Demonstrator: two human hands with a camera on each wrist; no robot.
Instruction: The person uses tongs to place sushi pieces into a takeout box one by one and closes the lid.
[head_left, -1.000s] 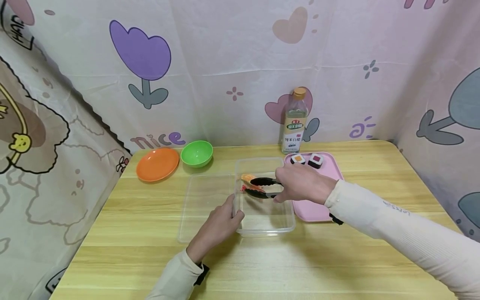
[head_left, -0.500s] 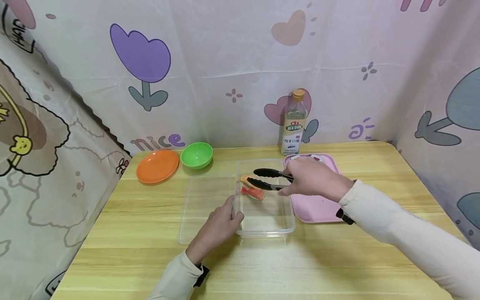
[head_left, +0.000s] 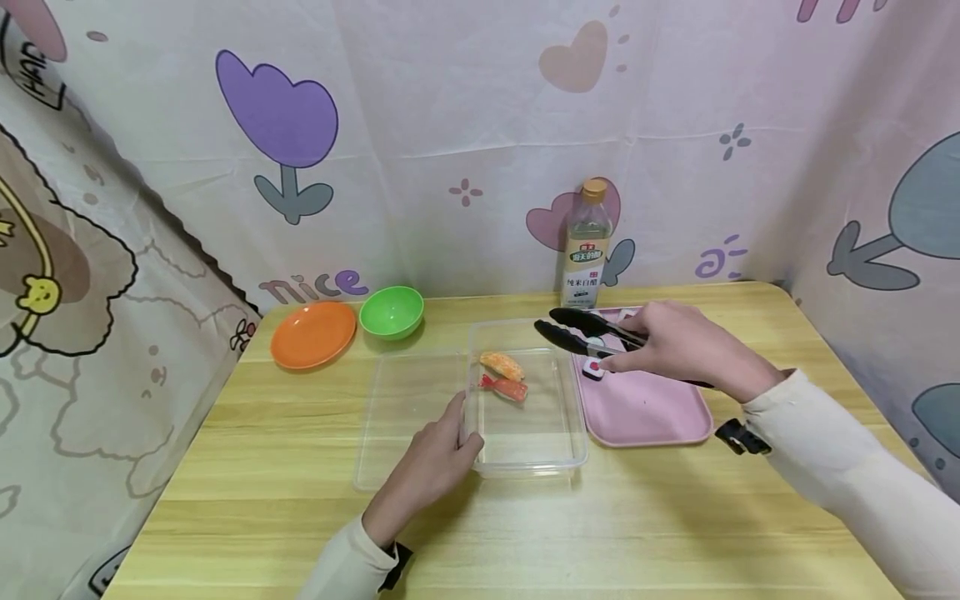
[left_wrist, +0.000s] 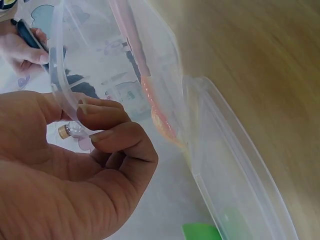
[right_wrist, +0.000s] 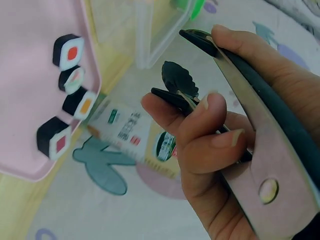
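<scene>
My left hand (head_left: 431, 458) grips the near-left rim of a clear plastic container (head_left: 532, 464); in the left wrist view, thumb and curled fingers pinch its wall (left_wrist: 61, 75). Two toy sushi pieces lie inside, one orange-yellow (head_left: 502, 365) and one red shrimp-like (head_left: 507, 390). My right hand (head_left: 686, 346) holds black-tipped metal tongs (head_left: 581, 319), their tips apart with nothing between them, above the left side of a pink tray (head_left: 645, 421). Several sushi rolls stand on that tray in the right wrist view, including one with a red centre (right_wrist: 68, 52) and one with a maroon centre (right_wrist: 53, 139).
A flat clear lid (head_left: 408, 417) lies left of the container. Farther back are an orange plate (head_left: 313, 335) and a green bowl (head_left: 392, 313). Behind the tray stands a labelled bottle (head_left: 585, 258), close to the patterned cloth (head_left: 420, 167) at the table's back edge.
The right hand has drawn the tongs out of the container and moved them right, over the tray. The red shrimp-like piece stays in the container. The left hand keeps its grip.
</scene>
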